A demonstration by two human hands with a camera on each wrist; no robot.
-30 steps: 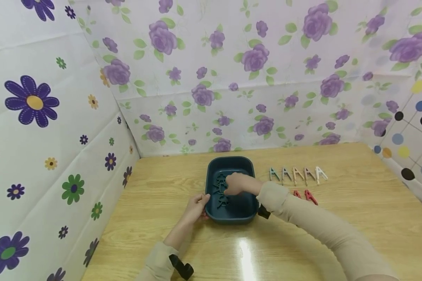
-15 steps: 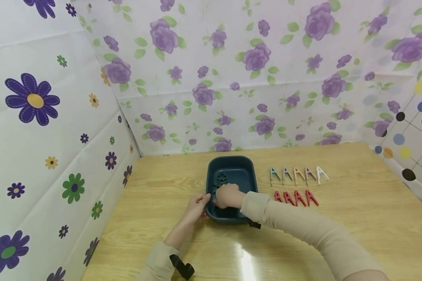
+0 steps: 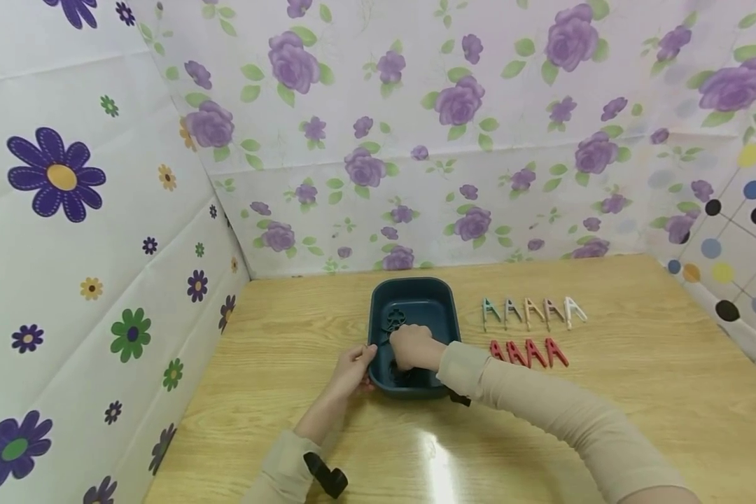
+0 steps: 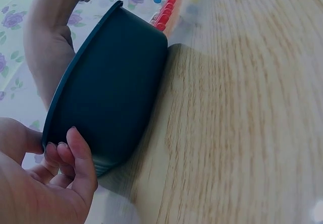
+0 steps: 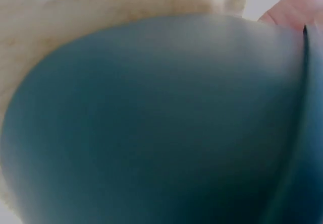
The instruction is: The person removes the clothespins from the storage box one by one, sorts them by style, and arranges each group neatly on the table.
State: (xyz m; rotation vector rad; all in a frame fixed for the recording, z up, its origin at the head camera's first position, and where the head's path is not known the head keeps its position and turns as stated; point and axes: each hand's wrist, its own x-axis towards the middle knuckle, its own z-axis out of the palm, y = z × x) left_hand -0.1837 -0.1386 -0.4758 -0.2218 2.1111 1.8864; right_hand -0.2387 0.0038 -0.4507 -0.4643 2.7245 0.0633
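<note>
My left hand grips the near left side of a dark teal plastic basin, thumb at the rim and fingers against the outer wall. In the left wrist view, fingers curl against that basin's side. My right hand reaches down inside the basin on its left half, with the fingertips hidden beneath it. Just beyond the hand lies a small dark green openwork piece on the basin floor. Parts of similar dark pieces show beside and below the hand. Whether the right hand holds one is hidden.
Right of the basin, several pastel and white clothespins stand in a row. A second row of several red clothespins lies nearer, close to the right sleeve. Floral cloth hangs behind the wooden table.
My right hand has moved left and nearer within the basin, covering pieces seen earlier, then shifted slightly away. Its arm has uncovered more red clothespins. The left hand keeps its hold.
</note>
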